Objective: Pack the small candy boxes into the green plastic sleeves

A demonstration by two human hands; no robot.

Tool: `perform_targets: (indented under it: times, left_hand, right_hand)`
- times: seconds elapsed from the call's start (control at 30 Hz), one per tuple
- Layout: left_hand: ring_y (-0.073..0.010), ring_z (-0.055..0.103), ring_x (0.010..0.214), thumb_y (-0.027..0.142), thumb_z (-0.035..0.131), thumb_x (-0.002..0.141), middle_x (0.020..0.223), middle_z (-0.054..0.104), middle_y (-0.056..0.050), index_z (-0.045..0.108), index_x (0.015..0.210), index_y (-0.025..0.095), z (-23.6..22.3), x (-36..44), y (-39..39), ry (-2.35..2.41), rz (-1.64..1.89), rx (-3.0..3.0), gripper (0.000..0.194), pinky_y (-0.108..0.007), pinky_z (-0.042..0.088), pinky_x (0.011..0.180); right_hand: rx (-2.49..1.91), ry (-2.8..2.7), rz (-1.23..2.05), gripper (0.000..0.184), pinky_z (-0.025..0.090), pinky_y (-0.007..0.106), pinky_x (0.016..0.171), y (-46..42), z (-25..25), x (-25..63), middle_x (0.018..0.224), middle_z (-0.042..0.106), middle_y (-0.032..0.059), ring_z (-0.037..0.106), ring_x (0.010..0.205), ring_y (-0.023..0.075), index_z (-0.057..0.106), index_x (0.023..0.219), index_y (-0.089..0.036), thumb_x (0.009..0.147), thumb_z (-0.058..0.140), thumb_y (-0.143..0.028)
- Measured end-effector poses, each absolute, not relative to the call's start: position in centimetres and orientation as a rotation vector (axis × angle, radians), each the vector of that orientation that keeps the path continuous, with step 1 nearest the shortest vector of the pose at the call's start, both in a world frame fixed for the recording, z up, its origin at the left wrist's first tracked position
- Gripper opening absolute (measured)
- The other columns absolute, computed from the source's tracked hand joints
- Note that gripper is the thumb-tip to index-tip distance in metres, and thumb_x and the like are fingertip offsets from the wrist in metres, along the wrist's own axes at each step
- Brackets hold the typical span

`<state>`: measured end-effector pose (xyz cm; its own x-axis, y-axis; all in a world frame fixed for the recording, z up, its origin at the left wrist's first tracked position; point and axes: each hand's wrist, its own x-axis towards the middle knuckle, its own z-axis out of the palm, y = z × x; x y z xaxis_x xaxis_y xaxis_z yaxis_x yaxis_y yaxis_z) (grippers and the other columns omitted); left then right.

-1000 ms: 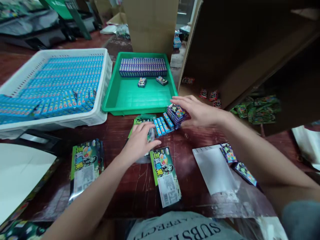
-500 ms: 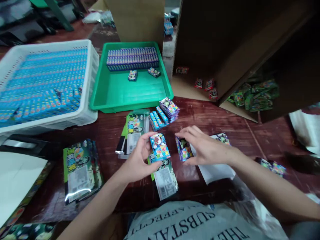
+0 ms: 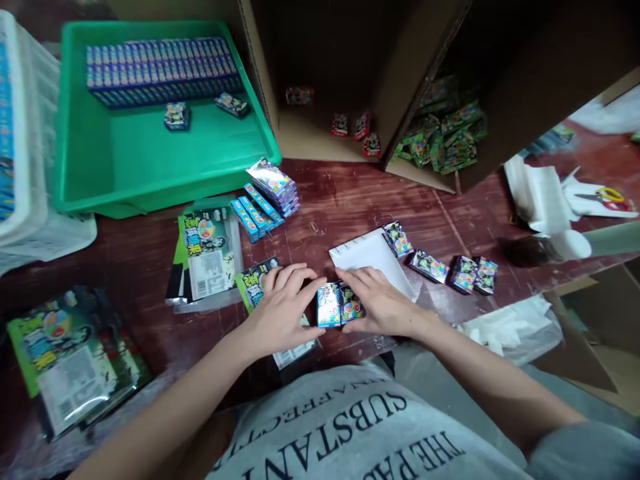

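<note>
Between my hands, two small candy boxes stand side by side and touch. My left hand (image 3: 283,310) is closed on the blue box (image 3: 329,305), with its fingers behind and thumb in front. Pressed against it is a dark purple box (image 3: 351,305), gripped by my right hand (image 3: 383,303). Under my left hand lies a green-and-black printed pouch (image 3: 253,281), partly covered. Just behind my right hand is a white sheet (image 3: 373,257). Further back stand a few blue boxes (image 3: 256,217) beside a stack of purple boxes (image 3: 275,185).
A green tray (image 3: 150,157) holds purple boxes; a white crate (image 3: 47,147) stands left of it. Pouches (image 3: 207,257) lie left, with another pile (image 3: 70,363) nearer. Loose purple boxes (image 3: 429,265) lie right. Cartons (image 3: 320,143) hold packets. Scissors (image 3: 607,197) lie far right.
The view has swung right. My hands went from the stacked boxes to picking up a blue and a purple box apart, and have now brought these together side by side.
</note>
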<state>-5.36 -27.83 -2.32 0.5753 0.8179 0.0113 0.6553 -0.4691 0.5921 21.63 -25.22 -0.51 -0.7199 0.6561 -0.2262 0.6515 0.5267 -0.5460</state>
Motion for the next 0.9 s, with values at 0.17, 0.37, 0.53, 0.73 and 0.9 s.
perform_targets:
  times: [0.17, 0.37, 0.53, 0.73, 0.9]
  left_hand:
    - [-0.0348, 0.049, 0.132, 0.026, 0.074, 0.073, 0.137, 0.05, -0.015, 0.042, 0.141, 0.023, -0.9, -5.0, -28.7, 1.266, 0.604, 1.976, 0.075, -0.056, 0.037, 0.111]
    - [-0.0334, 0.042, 0.143, 0.024, 0.075, 0.073, 0.155, 0.041, -0.016, 0.03, 0.151, 0.023, -1.1, -2.3, -29.2, 1.148, 0.737, 1.792, 0.09, -0.051, 0.037, 0.118]
    - [-0.0506, 0.022, 0.152, 0.066, 0.086, 0.061, 0.168, 0.024, -0.026, 0.042, 0.152, 0.016, -1.0, -3.1, -28.9, 1.393, 0.305, 2.161, 0.113, -0.073, 0.019, 0.117]
    - [-0.0462, 0.02, 0.156, 0.065, 0.089, 0.053, 0.168, 0.03, -0.02, 0.028, 0.162, 0.021, 0.3, -9.8, -28.7, 1.142, 0.083, 2.411, 0.132, -0.066, 0.0, 0.124]
    - [-0.0314, 0.035, 0.153, 0.01, 0.067, 0.076, 0.155, 0.054, -0.005, 0.046, 0.151, 0.039, 0.7, -11.1, -27.7, 0.771, 0.061, 2.516, 0.084, -0.061, 0.004, 0.126]
  right_hand:
    - [-1.18, -2.522, 1.033, 0.11, 0.044, 0.058, 0.108, -25.5, 0.1, 22.2, 0.145, 0.052, 0.0165, 0.05, 0.127, 0.037, 0.021, 0.163, -0.024, 0.078, 0.083, -0.057]
    - [-0.975, -2.24, 1.19, 0.113, 0.043, 0.05, 0.112, -25.8, 2.5, 22.4, 0.148, 0.052, 0.0116, 0.049, 0.133, 0.0319, 0.023, 0.162, -0.032, 0.072, 0.088, -0.056]
    - [-1.038, -2.501, 1.043, 0.108, 0.046, 0.052, 0.106, -25.4, 2.7, 22.7, 0.148, 0.052, 0.0155, 0.049, 0.127, 0.0343, 0.018, 0.164, -0.026, 0.081, 0.082, -0.054]
    - [-1.266, -2.741, 0.777, 0.101, 0.046, 0.057, 0.1, -24.7, 2.2, 24.2, 0.131, 0.06, 0.0181, 0.053, 0.117, 0.0386, 0.023, 0.162, -0.018, 0.084, 0.077, -0.053]
    - [-1.277, -2.735, 0.747, 0.117, 0.044, 0.061, 0.102, -25.9, 0.3, 23.2, 0.146, 0.052, 0.0235, 0.051, 0.124, 0.0429, 0.012, 0.164, -0.016, 0.08, 0.075, -0.067]
